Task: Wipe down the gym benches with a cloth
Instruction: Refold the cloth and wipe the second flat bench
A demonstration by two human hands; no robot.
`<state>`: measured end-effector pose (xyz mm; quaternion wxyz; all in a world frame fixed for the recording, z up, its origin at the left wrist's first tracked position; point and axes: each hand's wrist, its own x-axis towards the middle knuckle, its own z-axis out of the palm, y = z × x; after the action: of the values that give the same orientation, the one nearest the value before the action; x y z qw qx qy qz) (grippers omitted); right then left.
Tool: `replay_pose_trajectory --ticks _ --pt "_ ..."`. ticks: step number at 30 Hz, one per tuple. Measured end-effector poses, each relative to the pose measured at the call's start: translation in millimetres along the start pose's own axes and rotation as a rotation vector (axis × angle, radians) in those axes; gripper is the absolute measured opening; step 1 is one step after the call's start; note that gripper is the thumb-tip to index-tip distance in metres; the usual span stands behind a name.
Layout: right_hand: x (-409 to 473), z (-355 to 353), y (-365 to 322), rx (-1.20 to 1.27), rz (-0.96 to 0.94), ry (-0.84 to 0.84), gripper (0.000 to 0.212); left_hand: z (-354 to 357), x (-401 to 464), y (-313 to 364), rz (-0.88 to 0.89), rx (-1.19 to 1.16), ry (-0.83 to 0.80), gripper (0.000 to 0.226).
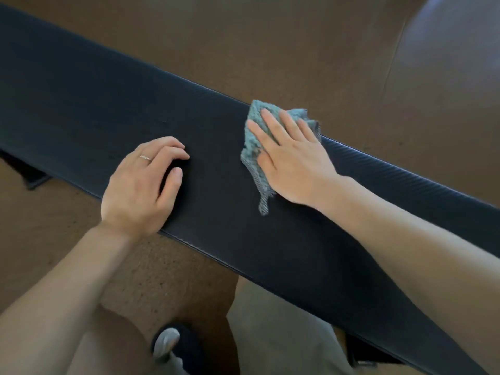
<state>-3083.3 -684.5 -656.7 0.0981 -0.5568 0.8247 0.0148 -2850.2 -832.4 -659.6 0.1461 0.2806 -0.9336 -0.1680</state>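
A long black padded bench (81, 104) runs diagonally from the upper left to the lower right. A crumpled grey-blue cloth (254, 142) lies on its top near the far edge. My right hand (292, 158) presses flat on the cloth with straight fingers. My left hand (140, 185), with a ring on one finger, rests on the bench's near edge to the left of the cloth, its fingers loosely curled and holding nothing.
Brown speckled floor (270, 36) lies on both sides of the bench. A dark bench foot (32, 177) shows under its left part. My legs in light trousers (270, 334) and a shoe (167, 342) are at the bottom, close to the bench.
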Motion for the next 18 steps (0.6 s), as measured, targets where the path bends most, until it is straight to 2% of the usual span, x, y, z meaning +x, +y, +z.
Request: replay_pose_trajectory --ticks 3,7,10,15,18 --pt "15 -3 5 -0.015 -0.061 -0.007 0.058 0 -3 5 -0.016 0.008 -0.016 0.03" --pt "-61 0 55 -0.046 -0.063 0.003 0.06 -1 -5 6 -0.017 0.045 -0.031 0.031" --pt "-95 1 83 -0.082 -0.041 -0.053 0.062 0 -3 5 0.008 0.071 -0.034 0.03" --pt "-21 -2 52 0.044 -0.062 0.019 0.062 1 -1 4 0.005 0.083 -0.031 0.03" --pt "31 -6 24 0.108 -0.07 0.004 0.059 0 -4 1 0.007 0.076 -0.023 0.031"
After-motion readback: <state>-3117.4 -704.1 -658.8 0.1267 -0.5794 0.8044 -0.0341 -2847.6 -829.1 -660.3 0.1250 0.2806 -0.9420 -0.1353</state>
